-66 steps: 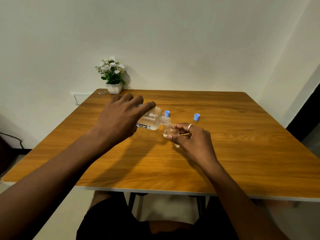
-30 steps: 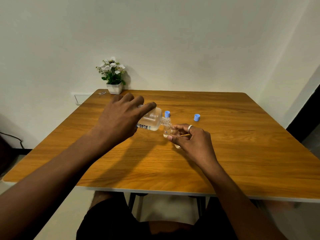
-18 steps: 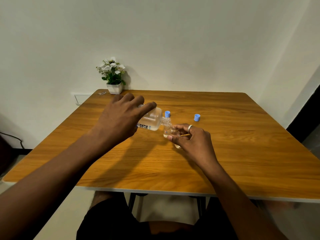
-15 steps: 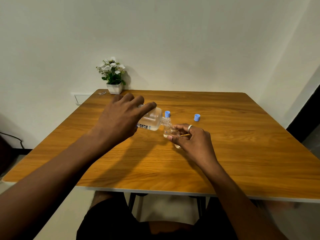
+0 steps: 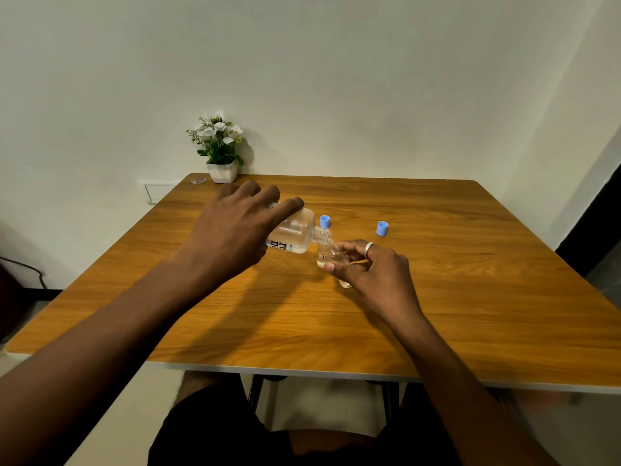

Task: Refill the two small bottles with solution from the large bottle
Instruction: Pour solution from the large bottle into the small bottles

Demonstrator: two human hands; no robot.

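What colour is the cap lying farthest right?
The cap is light blue; head view shows it best.

The table (image 5: 470, 297) under the large bottle (image 5: 295, 235) has a wood-grain top, smooth with a soft sheen, and a pale plain band along its edge. The large bottle is clear, glossy plastic with a printed label on its side. At its mouth the small bottle (image 5: 327, 257) is clear and shiny too. Just behind the large bottle's neck sits a blue cap (image 5: 324, 221), and further right of it a second blue cap (image 5: 382, 228), both smooth, matt plastic by the look. A polished metal ring (image 5: 369, 247) glints on the right hand (image 5: 373, 270) beside the large bottle. Well behind it, a smooth white pot (image 5: 222, 171) stands against a matt painted wall (image 5: 336, 79).
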